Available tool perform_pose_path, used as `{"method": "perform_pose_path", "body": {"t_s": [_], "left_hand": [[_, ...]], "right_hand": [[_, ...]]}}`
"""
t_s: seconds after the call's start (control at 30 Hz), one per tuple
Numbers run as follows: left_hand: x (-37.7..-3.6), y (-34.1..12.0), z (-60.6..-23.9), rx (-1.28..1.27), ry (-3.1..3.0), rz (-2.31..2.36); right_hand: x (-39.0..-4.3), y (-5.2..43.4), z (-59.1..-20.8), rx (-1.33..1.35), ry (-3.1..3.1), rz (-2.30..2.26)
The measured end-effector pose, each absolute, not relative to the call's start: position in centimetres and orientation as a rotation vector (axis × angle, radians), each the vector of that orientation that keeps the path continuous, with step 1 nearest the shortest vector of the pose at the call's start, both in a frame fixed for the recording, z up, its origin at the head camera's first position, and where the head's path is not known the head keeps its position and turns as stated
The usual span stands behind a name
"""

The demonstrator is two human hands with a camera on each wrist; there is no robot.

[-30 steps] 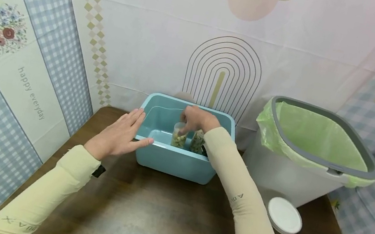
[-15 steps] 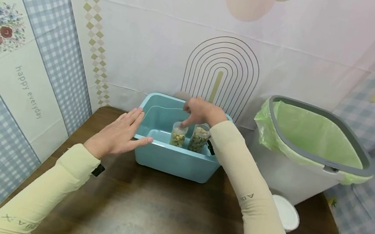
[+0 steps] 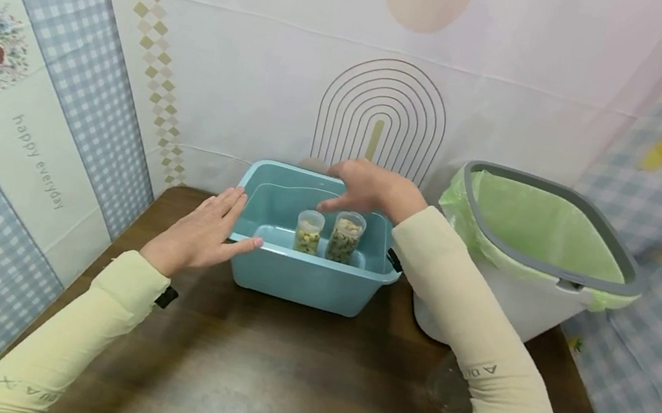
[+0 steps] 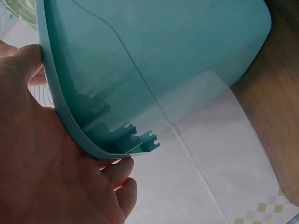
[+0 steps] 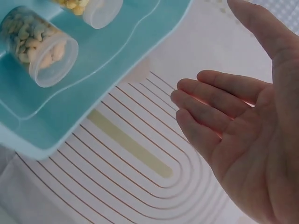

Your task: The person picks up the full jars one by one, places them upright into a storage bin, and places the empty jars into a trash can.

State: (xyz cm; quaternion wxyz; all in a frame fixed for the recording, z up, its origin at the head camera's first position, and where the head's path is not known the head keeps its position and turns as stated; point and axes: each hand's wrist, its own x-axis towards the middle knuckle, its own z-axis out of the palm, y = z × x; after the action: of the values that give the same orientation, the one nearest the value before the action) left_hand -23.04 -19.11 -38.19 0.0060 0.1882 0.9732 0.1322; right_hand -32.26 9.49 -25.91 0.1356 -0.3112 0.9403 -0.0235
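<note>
A light blue plastic tub (image 3: 298,282) stands on the wooden table. Inside it are two clear plastic jars, upright and side by side. The left jar (image 3: 308,233) holds yellow and green pieces; the jar of cashew-like nuts (image 5: 35,42) is to its right. Both mouths face up, and no lids show on them. My left hand (image 3: 196,231) rests against the tub's left rim, fingers extended and thumb along the front edge. Over the back right of the tub, my right hand (image 3: 374,188) hovers above the jars with fingers spread and holds nothing.
A bin (image 3: 477,284) with a grey rim and a green liner (image 3: 542,218) stands right of the tub. A clear round container (image 3: 450,388) lies on the table (image 3: 272,388), partly behind my right sleeve. Patterned cloth hangs behind the tub.
My right hand has come away from the left jar, rising and moving right. Both jars now show fully. My left hand keeps its place on the rim. The sleeve now covers the white lid.
</note>
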Motion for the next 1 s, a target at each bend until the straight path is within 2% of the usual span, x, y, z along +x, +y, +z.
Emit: {"method": "perform_pose_path", "body": {"t_s": [0.37,1.0], "left_hand": [[-23.2,-19.3,-38.2,0.601,3.050,0.388],[-23.0,-19.1,-38.0,0.594,3.034,0.405]], "right_hand": [[-27.6,12.0,-23.3,-0.889,2.736,0.002],[-22.1,22.9,-21.3,-0.775,2.935,-0.128]]}}
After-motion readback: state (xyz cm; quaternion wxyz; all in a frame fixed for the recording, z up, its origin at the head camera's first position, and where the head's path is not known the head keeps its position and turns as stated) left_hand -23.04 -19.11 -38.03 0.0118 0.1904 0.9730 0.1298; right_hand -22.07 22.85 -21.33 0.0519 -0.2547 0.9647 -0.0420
